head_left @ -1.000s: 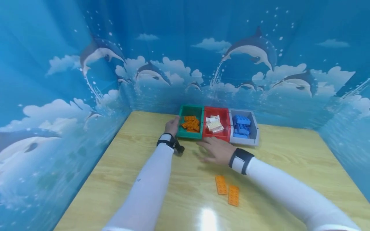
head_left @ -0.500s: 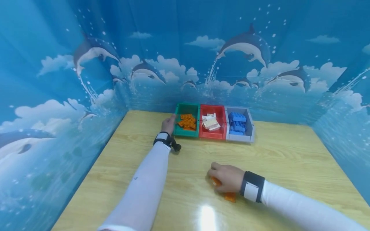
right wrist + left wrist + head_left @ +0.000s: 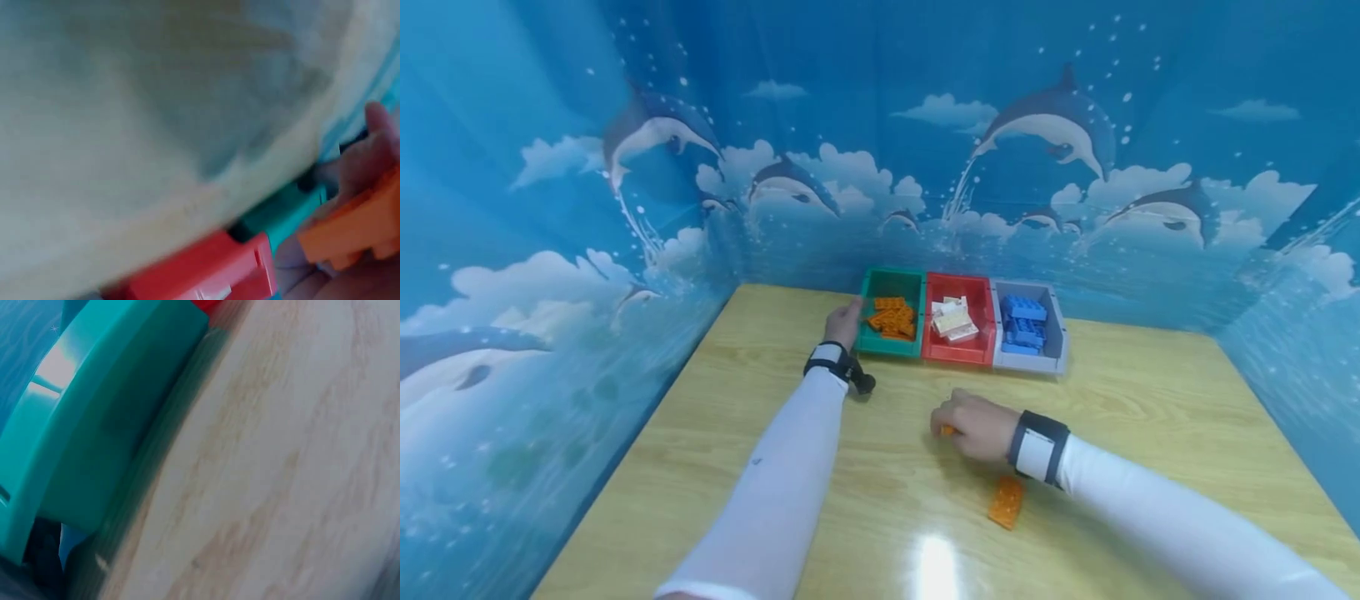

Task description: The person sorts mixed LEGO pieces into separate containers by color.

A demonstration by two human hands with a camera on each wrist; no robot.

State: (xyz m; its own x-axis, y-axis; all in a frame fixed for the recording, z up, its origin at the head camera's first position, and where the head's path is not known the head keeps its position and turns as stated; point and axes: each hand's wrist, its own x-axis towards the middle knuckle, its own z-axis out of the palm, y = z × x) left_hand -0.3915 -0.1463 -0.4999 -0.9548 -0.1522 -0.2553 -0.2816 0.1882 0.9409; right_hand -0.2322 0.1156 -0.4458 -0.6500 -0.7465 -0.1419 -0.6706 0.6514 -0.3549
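Note:
My right hand (image 3: 979, 425) grips an orange toy building brick (image 3: 356, 228), its studs showing in the right wrist view; in the head view the fingers cover most of it. A second orange brick (image 3: 1006, 502) lies on the table just below that hand. At the back, my left hand (image 3: 844, 323) rests against the left side of a green bin (image 3: 887, 344) holding several orange bricks (image 3: 892, 317). The left wrist view shows the bin's green wall (image 3: 94, 425) close up, with the left fingers mostly hidden.
Beside the green bin stand a red bin (image 3: 958, 353) with several white bricks (image 3: 953, 320) and a grey bin (image 3: 1028, 362) with several blue bricks (image 3: 1024, 325). A wooden table (image 3: 760, 350) lies beneath. Dolphin-print curtains (image 3: 865, 125) rise behind and at the sides.
My right hand has drawn back from the bins to the two loose orange bricks, taken one, and lifted it back toward the bins. The left hand has stayed at the green bin.

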